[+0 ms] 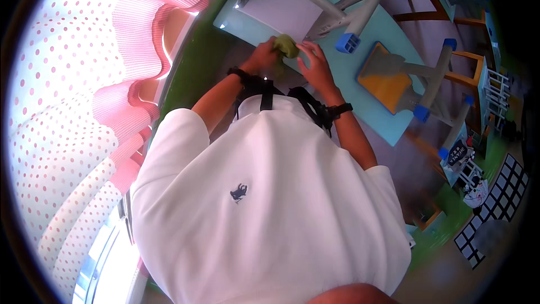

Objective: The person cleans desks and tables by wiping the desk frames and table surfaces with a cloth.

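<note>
A crumpled olive-green cloth (286, 45) is bunched in my left hand (265, 55), over the near edge of a light-blue tabletop (350, 78). My right hand (316, 65) is just right of the cloth, its fingers apart. One of its fingertips comes close to the cloth; whether they touch I cannot tell. Dark bands with devices circle both wrists. On the tabletop rests an upturned chair with a pale seat (280, 6) and grey legs. To its right lies another upturned chair with an orange seat (382, 78).
Grey chair legs with blue end caps (348, 43) stick up over the tabletop near my right hand. A pink-trimmed dotted curtain (84, 50) hangs at the left, beside a green wall (198, 59). More desks and wooden chairs (464, 69) stand at the right.
</note>
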Demonstrator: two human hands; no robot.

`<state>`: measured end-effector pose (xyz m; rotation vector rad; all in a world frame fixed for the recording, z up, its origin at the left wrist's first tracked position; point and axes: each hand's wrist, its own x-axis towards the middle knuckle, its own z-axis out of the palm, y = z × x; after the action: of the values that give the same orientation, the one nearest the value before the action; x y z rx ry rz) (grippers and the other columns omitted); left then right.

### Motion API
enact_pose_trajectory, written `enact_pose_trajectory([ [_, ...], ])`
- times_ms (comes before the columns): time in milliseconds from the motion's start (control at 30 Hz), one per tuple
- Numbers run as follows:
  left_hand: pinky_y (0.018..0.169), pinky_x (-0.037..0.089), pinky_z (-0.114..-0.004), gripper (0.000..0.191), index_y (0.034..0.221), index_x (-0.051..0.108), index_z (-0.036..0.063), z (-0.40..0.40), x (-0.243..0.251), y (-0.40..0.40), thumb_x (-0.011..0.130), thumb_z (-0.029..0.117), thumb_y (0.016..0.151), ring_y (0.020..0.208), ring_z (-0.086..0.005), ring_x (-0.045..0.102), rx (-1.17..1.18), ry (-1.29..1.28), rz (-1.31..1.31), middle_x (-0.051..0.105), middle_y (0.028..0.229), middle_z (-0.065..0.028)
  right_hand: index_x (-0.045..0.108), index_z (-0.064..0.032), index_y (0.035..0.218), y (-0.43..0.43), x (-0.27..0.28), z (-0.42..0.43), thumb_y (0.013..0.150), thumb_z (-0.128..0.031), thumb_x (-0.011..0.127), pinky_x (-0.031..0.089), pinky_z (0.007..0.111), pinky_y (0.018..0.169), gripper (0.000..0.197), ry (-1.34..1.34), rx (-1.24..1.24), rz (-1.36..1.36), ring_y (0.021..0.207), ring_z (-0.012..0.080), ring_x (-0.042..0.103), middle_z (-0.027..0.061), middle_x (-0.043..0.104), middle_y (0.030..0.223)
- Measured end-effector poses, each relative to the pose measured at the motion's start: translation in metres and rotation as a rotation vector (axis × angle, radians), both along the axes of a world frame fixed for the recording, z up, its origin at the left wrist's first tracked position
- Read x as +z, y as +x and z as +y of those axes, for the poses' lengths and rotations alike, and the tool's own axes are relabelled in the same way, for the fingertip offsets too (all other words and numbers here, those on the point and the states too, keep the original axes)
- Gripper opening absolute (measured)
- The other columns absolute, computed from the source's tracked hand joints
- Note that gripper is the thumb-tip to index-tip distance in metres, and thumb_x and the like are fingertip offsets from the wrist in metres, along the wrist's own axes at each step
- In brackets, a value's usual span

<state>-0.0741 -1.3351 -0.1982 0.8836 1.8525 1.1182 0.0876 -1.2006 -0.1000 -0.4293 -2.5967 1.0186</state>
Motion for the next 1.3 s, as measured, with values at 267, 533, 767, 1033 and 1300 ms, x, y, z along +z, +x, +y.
enact_pose_trajectory([
  [267, 0.08, 0.048, -0.052, 0.035, 0.114, 0.05, 0.0014, 0.02, -0.004, -0.094, 0.059, 0.009, 0.081, 0.096, -0.0464, 0.057, 0.343, 0.211, 0.646, 0.06, 0.102, -0.0257, 0.054, 0.0, 0.121, -0.017, 0.053, 0.056, 0.084, -0.024, 0.076, 0.051, 0.038, 0.083, 0.049, -0.092, -0.468, 0.291, 0.105, 0.0269, 0.061, 0.0172, 0.061, 0.114],
  [533, 0.102, 0.041, -0.051, 0.071, 0.143, 0.034, 0.0024, 0.058, -0.056, -0.045, 0.065, 0.03, 0.085, 0.124, -0.0514, 0.044, -0.208, 0.011, 0.662, 0.037, 0.14, -0.0362, 0.059, -0.0011, 0.111, -0.032, 0.051, 0.072, 0.089, -0.025, 0.072, 0.055, 0.035, 0.075, 0.035, -0.157, -0.439, 0.135, 0.084, 0.0274, 0.069, 0.015, 0.069, 0.097],
  [767, 0.109, 0.035, -0.051, 0.085, 0.145, 0.028, -0.0051, 0.041, -0.099, -0.124, 0.055, 0.053, 0.089, 0.131, -0.0505, 0.037, -0.179, -0.275, 0.875, 0.031, 0.145, -0.0366, 0.056, 0.0009, 0.122, -0.041, 0.063, 0.073, 0.086, -0.009, 0.067, 0.059, 0.04, 0.081, 0.039, -0.274, -0.305, 0.126, 0.103, 0.0334, 0.067, 0.0206, 0.066, 0.111],
  [1033, 0.088, 0.046, -0.051, 0.045, 0.108, 0.065, 0.0045, 0.157, -0.083, -0.12, 0.067, 0.043, 0.085, 0.102, -0.0469, 0.057, -0.349, 0.12, 0.762, 0.06, 0.114, -0.0259, 0.058, -0.0018, 0.122, -0.03, 0.06, 0.08, 0.085, -0.009, 0.069, 0.058, 0.039, 0.085, 0.039, -0.364, -0.372, 0.061, 0.106, 0.0348, 0.065, 0.0199, 0.065, 0.115],
  [1300, 0.101, 0.039, -0.05, 0.058, 0.13, 0.053, 0.0045, 0.207, -0.103, -0.101, 0.06, 0.037, 0.082, 0.117, -0.0407, 0.052, -0.412, -0.135, 0.756, 0.054, 0.128, -0.0257, 0.059, -0.0031, 0.118, -0.034, 0.077, 0.069, 0.086, -0.01, 0.068, 0.059, 0.041, 0.087, 0.034, -0.336, -0.427, -0.013, 0.105, 0.0337, 0.066, 0.0161, 0.065, 0.116],
])
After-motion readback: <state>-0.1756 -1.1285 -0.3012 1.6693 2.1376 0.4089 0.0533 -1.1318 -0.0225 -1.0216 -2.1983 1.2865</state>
